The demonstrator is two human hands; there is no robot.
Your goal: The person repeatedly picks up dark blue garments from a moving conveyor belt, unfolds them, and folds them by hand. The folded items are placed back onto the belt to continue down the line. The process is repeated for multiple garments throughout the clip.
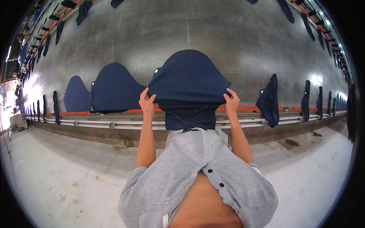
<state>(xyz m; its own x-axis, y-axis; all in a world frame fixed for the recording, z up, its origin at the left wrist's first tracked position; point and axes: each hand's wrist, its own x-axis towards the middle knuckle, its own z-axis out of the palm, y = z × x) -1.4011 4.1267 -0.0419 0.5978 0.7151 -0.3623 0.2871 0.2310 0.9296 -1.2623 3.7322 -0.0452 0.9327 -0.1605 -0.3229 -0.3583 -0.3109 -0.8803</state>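
A navy fabric panel [189,77] with a rounded top lies over the near edge of a long metal table [188,34], its lower part hanging towards my waist. My left hand [147,102] pinches its left corner between thumb and fingers. At the opposite corner, my right hand [231,101] grips the cloth the same way, so the panel is spread between both hands. A small white tag [156,70] sits on its upper left edge. Just left of it, another navy panel [117,88] lies flat, with a further flat panel [76,95] beyond.
To the right, a bunched navy piece [269,99] drapes over the near edge, with several narrow folded pieces [305,101] farther along. An orange strip [245,108] and metal rails [99,124] run along this edge. More dark pieces [84,12] hang along the far side. Concrete floor [71,176] lies below.
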